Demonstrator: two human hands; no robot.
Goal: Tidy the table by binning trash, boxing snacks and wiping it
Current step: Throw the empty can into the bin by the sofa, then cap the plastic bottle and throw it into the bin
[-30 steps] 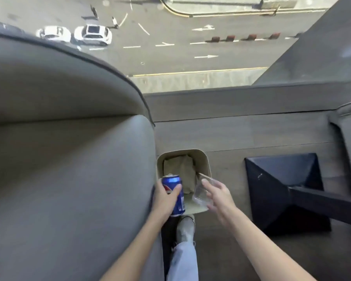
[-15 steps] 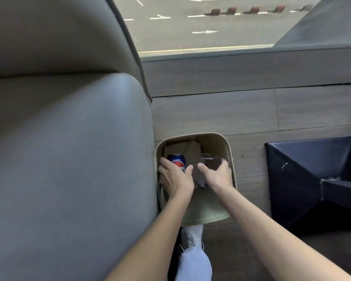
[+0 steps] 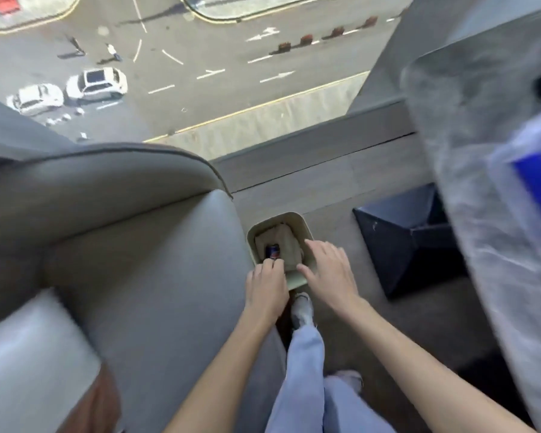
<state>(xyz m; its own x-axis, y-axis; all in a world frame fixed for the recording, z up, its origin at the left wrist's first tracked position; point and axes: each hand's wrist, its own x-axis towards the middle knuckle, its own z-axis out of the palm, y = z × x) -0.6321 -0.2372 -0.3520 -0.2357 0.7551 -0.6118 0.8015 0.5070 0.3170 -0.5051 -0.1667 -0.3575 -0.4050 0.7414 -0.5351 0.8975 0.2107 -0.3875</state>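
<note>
Nearest, the left hand (image 3: 267, 284) hovers at the near rim of the small beige plastic bin (image 3: 305, 228), fingers curled loosely and gripping nothing. The right hand (image 3: 330, 270) is spread wide above the rim, empty. Deeper inside, the blue aluminium drink can (image 3: 272, 252) lies on crumpled brown paper (image 3: 286, 245). Likely light, thin-walled and slick, the can is best gripped around its middle.

Bin (image 3: 303, 225) mouth open; sofa (image 3: 144, 260) crowds its left side
</note>
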